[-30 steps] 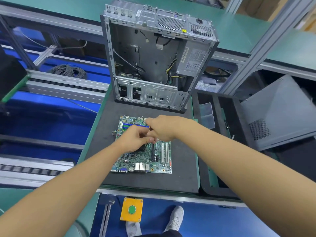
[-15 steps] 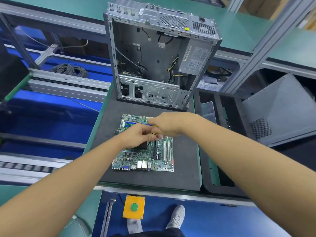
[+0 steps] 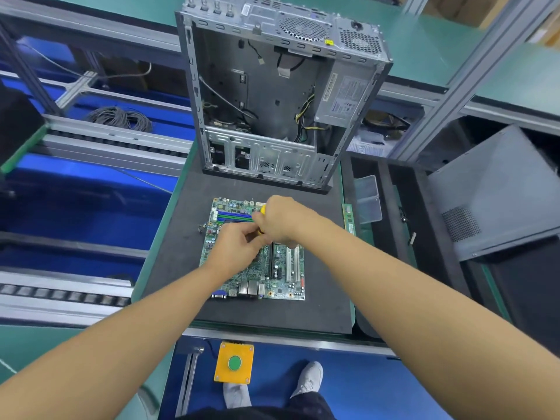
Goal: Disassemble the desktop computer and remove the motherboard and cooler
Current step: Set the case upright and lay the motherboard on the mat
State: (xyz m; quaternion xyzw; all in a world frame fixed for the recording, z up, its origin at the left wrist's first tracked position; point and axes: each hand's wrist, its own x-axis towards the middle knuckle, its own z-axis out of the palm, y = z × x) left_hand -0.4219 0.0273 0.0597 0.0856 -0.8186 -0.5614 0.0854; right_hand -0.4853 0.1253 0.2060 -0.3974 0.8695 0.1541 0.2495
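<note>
Green circuit board tells how far things have got: the motherboard [image 3: 281, 280] is already out of the case [image 3: 272, 101] and lies flat on the black mat [image 3: 321, 310] on the bench [image 3: 272, 336], just in front of the opened chassis and apart from it; the case stands empty of its board, though the power supply [image 3: 345, 92] and loose cables remain inside. Both hands meet over the board's middle; the right hand [image 3: 281, 219] has its grip clamped round the yellow handle of a screwdriver [image 3: 263, 210], held roughly upright; the left hand [image 3: 236, 250] has its fingers drawn in at the tool's lower end, but whether that grip pinches the shaft, a screw or nothing I cannot tell, since the knuckles hide it. The cooler itself is hidden beneath the hands, so I cannot say whether it is on the board or off; judging by the tool's place, its fastenings are probably the step in hand. A memory stick [image 3: 348, 219] lies at the mat's right edge, and the side panel [image 3: 497, 189] rests well off to the right; what seems left is freeing the cooler from the board.
</note>
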